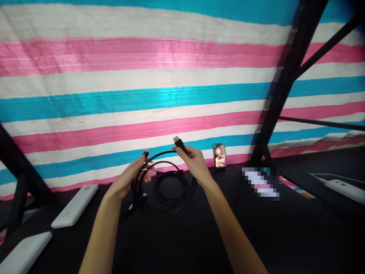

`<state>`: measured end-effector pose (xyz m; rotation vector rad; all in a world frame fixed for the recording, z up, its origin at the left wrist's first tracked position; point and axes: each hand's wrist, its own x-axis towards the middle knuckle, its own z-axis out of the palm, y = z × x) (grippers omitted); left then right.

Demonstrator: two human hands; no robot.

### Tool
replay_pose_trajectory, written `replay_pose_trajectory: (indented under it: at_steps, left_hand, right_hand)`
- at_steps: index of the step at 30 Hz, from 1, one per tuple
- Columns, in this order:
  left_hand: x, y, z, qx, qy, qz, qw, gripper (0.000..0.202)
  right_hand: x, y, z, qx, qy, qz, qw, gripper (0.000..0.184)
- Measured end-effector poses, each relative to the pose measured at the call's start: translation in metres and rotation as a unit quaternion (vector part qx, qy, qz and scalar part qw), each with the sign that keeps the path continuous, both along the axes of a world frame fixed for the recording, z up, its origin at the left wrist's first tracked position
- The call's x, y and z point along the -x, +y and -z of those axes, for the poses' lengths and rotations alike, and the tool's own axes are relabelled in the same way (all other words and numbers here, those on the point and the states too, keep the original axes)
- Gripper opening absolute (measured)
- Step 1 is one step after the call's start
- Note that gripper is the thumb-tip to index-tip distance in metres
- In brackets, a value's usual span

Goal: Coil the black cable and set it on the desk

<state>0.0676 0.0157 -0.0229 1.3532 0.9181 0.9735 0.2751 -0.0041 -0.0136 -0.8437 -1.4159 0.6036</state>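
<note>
A black HDMI cable (164, 152) hangs in loose loops between my two hands. My right hand (197, 163) is closed on one end of it, with the silver-tipped plug (179, 142) sticking up past the thumb. Loops of the cable pass through my left hand (131, 176), where a black plug end (146, 153) shows at the fingertips; some of its fingers are hidden behind the loops. Below and between the hands, another coiled black cable (171, 201) lies on the black table (171, 243). Silver plug tips show near the left side of the coils.
Two white flat devices (75, 207) lie at the left. A phone with a lit screen (220, 158) stands at the back, beside a blurred pale item (261, 184). Another white device with a cord (343, 189) is far right. Black frame posts (281, 95) stand before a striped sheet (142, 125).
</note>
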Motion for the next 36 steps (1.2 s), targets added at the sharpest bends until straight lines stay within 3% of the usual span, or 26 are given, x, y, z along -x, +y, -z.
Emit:
replay_pose_trajectory:
  at_steps: [4, 8, 11, 17, 22, 25, 27, 29, 31, 36]
  left_hand:
    - [-0.012, -0.018, -0.015, -0.007, -0.027, 0.016, 0.999, 0.060]
    - [-0.023, -0.032, -0.021, -0.091, 0.095, 0.012, 0.991, 0.053]
    - [-0.024, -0.037, -0.023, -0.088, 0.154, -0.004, 0.984, 0.043]
    - [-0.015, -0.035, -0.026, -0.085, 0.120, -0.058, 0.987, 0.046]
    - [-0.007, -0.030, -0.025, -0.129, 0.056, -0.105, 0.984, 0.046]
    - [-0.008, -0.028, -0.023, -0.127, 0.035, -0.105, 0.986, 0.039]
    - [-0.009, -0.028, -0.021, -0.127, 0.027, -0.072, 0.989, 0.037]
    - [-0.010, -0.028, -0.019, -0.121, 0.022, -0.031, 0.992, 0.034]
    - [-0.011, -0.026, -0.017, -0.110, 0.024, -0.010, 0.994, 0.032]
    - [-0.010, -0.016, -0.013, -0.095, 0.007, -0.105, 0.990, 0.035]
  right_hand:
    - [0.001, 0.006, 0.006, -0.025, -0.043, 0.049, 0.998, 0.033]
    - [0.003, 0.004, 0.005, -0.048, -0.046, 0.066, 0.996, 0.027]
    - [0.004, 0.001, 0.002, -0.056, -0.061, 0.045, 0.996, 0.021]
    - [0.008, 0.004, 0.007, -0.083, -0.109, -0.053, 0.989, 0.026]
    - [0.013, 0.000, 0.010, 0.041, -0.081, -0.230, 0.969, 0.048]
    - [0.013, -0.007, 0.005, 0.052, -0.132, -0.176, 0.974, 0.049]
    - [0.012, -0.008, 0.002, 0.030, -0.131, -0.123, 0.983, 0.034]
    - [0.009, -0.005, 0.002, 0.028, -0.089, -0.093, 0.991, 0.023]
    - [0.005, 0.003, 0.005, 0.055, -0.020, -0.064, 0.996, 0.024]
    - [-0.004, 0.028, 0.025, 0.135, 0.167, -0.007, 0.977, 0.035]
